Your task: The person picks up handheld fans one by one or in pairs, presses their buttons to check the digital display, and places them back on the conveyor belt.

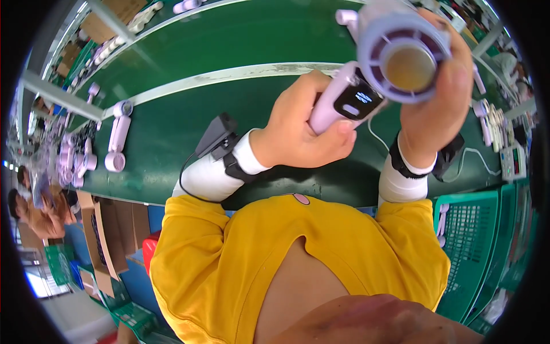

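Note:
Above the green worktable [240, 103] I hold a lavender handheld fan in both hands. My left hand [306, 123] is wrapped round the fan's handle [329, 109], thumb on its lower side, near a black panel [360, 102] with a lit display. My right hand [444, 86] grips the round fan head [404, 57], whose slotted ring and tan centre face me. The handle meets the head's rim; I cannot tell how the two join. A thin white cord [375, 135] hangs below them. Black strapped devices sit on both wrists, the left one [217, 136] with a black cable.
More lavender fans [118, 137] lie at the table's left, others [487, 120] at the right beside a small white meter [513, 162]. A pale rail [223, 77] crosses the table. A green basket [467, 246] stands lower right, an open cardboard box [112, 235] lower left. Another person [43, 212] is far left.

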